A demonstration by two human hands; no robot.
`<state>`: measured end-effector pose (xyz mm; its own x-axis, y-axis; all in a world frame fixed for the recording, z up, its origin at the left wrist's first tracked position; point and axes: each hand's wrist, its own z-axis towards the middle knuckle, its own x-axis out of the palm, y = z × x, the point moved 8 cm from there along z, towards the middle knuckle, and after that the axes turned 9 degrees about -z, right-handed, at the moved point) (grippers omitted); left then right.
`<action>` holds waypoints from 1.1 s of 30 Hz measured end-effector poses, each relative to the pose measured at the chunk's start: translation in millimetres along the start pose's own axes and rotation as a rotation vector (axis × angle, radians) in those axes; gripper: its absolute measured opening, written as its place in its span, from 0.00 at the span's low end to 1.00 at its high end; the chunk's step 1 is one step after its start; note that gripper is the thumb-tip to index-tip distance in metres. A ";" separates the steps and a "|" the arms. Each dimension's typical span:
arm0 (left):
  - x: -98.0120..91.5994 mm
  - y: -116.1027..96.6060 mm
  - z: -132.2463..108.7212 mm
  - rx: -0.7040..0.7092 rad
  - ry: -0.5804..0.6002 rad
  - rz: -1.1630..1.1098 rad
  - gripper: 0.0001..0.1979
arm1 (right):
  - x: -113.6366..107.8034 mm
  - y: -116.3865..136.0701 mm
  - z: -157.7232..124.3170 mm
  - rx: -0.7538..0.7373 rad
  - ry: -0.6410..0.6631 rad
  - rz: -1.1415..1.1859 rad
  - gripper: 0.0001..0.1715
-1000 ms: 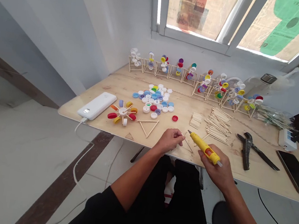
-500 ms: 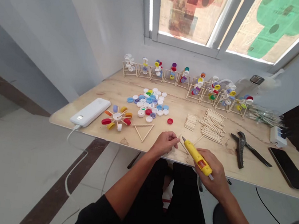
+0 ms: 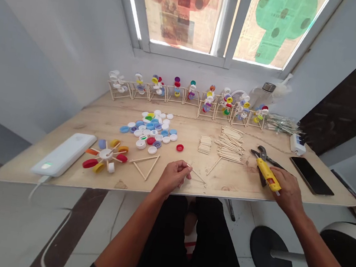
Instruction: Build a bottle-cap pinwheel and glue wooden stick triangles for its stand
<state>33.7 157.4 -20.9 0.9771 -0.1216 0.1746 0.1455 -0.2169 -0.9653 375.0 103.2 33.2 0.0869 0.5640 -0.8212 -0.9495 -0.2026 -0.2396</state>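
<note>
My left hand (image 3: 172, 177) is closed at the table's front edge, its fingertips pinching one end of a thin wooden stick (image 3: 197, 174) that slants down to the right. Over on the right, my right hand (image 3: 288, 192) grips a yellow glue gun (image 3: 268, 175), its nozzle pointing away from me above the pliers (image 3: 263, 152). Left of my left hand lies a triangle of sticks (image 3: 149, 170). Beyond my hands are a large pile of sticks (image 3: 231, 144), a small bundle of shorter sticks (image 3: 205, 145) and a single red bottle cap (image 3: 179, 147).
A wheel of sticks and caps (image 3: 106, 154) and a white power bank (image 3: 64, 154) with a cable lie left. Loose bottle caps (image 3: 154, 127) fill the middle. Several stick stands with cap wheels (image 3: 176, 91) line the back. A phone (image 3: 311, 175) and white plug adapter (image 3: 297, 145) are right.
My right hand has carried the glue gun away from the left hand, rightward to the pliers. My left hand still pinches the stick. The whole view has shifted.
</note>
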 end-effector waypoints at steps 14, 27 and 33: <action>-2.0 4.0 2.2 0.009 0.012 -0.071 0.10 | 48.9 -41.7 -12.5 -0.080 0.247 -0.094 0.25; -4.8 6.9 2.6 0.014 0.011 -0.125 0.09 | -42.3 89.3 32.6 0.036 -0.092 0.385 0.14; -3.6 4.7 1.5 0.019 0.022 -0.122 0.10 | -14.2 191.5 64.5 -0.040 -0.046 0.507 0.09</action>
<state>31.1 158.3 -26.4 0.9484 -0.1163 0.2949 0.2661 -0.2132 -0.9401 172.5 108.0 32.4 -0.3962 0.4215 -0.8157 -0.8564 -0.4899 0.1628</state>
